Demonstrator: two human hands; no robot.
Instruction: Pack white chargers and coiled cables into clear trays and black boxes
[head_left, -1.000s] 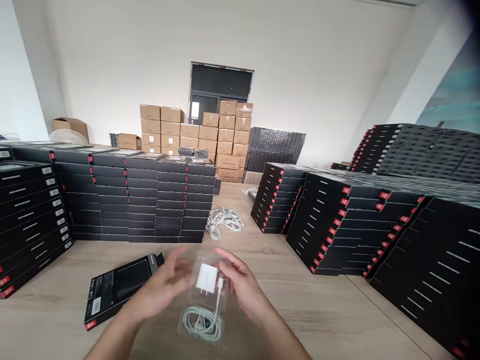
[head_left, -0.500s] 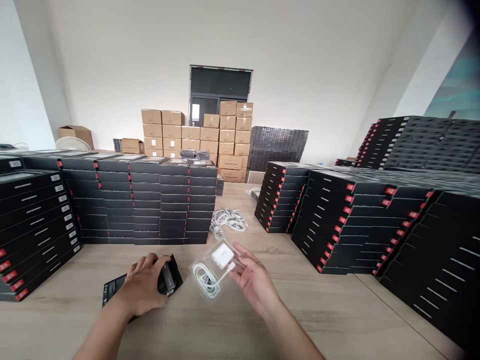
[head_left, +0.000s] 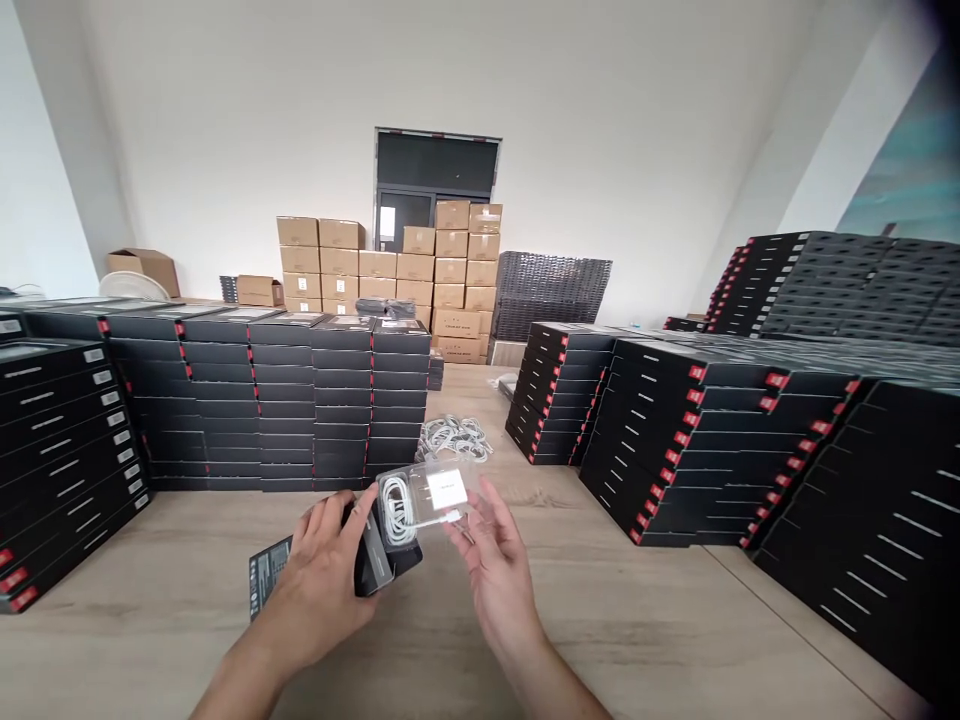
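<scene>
Tray (head_left: 429, 478): clear plastic, held above the table's near middle, just in front of the person. Its left end meets the raised open end of the box.
Charger (head_left: 448, 491): white block seated in the right half of the tray.
Cable (head_left: 396, 505): white, coiled in the left half of the tray, beside the charger.
Box (head_left: 377, 562): flat and black. Its labelled end lies low near the table and its open end is tilted up toward the tray.
Left hand (head_left: 322, 580): wrapped around the box from above, with the thumb near the open end and the fingers curled over the far edge.
Right hand (head_left: 491, 560): palm turned up and mostly open. The thumb and fingertips hold the right end of the tray and keep it off the table.
Table (head_left: 675, 640): pale wood, bare in front of the hands.
Loose cables (head_left: 454, 437): a white tangle on the table behind the tray, between the two groups of stacks.
Left stacks (head_left: 300, 400): rows of black boxes with red tabs, piled high and running off to the left edge.
Right stacks (head_left: 712, 440): more of the same boxes, stepped and reaching toward the near right corner.
Cartons (head_left: 397, 275): brown cardboard, piled against the far wall.
Crates (head_left: 551, 295): a dark stack just right of the cartons.
Door (head_left: 435, 185): dark, behind the cartons.
</scene>
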